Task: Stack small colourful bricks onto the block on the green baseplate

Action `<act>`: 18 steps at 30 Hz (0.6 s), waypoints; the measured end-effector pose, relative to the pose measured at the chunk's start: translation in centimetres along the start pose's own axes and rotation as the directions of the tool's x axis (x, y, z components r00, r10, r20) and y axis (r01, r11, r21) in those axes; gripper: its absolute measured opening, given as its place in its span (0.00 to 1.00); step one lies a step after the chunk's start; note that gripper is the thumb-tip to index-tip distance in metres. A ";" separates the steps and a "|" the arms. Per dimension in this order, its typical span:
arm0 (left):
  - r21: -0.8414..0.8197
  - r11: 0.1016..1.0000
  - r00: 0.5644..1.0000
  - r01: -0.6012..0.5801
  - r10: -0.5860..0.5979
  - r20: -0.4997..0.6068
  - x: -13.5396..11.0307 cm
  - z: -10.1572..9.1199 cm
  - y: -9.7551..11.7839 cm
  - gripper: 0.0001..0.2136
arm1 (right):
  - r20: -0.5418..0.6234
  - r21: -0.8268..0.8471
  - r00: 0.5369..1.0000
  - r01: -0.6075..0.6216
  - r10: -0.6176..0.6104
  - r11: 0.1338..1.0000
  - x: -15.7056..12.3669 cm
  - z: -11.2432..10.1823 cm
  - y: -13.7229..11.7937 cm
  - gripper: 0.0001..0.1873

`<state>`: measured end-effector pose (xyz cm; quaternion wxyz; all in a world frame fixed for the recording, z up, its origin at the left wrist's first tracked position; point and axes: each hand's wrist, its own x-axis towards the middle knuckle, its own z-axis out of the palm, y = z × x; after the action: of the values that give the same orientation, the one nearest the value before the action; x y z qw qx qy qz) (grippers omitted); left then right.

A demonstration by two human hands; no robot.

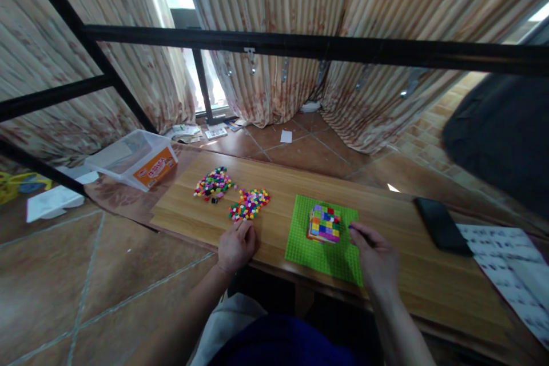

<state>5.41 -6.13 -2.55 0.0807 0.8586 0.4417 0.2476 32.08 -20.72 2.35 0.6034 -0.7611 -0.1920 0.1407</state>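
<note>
A green baseplate lies on the wooden table, with a multicoloured block of small bricks built on it. My right hand rests on the plate's right edge, fingers pinched on a small dark piece beside the block. My left hand lies on the table with its fingers curled, touching the near edge of a pile of small coloured bricks. A second pile sits further left.
A black phone and a printed sheet lie at the table's right. A clear plastic box with an orange label and white papers rest on the tiled floor at left. A black metal frame crosses in front of curtains.
</note>
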 end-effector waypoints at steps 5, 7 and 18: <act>0.019 1.000 1.000 -0.005 0.005 -0.001 0.0 0.1 0.0 0.08 | -0.003 0.030 1.000 0.019 -0.019 0.999 0.7 1.6 0.2 0.19; 0.010 1.000 1.000 -0.007 0.007 0.001 0.0 0.2 -0.1 0.07 | 0.008 -0.003 0.999 0.039 -0.039 0.999 0.8 1.9 0.4 0.19; -0.023 1.000 1.000 -0.001 0.001 0.012 -0.1 -0.1 0.2 0.07 | 0.046 -0.399 0.969 0.242 -0.244 0.885 -0.1 1.6 -0.6 0.21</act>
<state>5.41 -6.32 -2.44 0.0929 0.8592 0.4380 0.2473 31.25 -19.29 2.53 0.4479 -0.8388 -0.3088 0.0197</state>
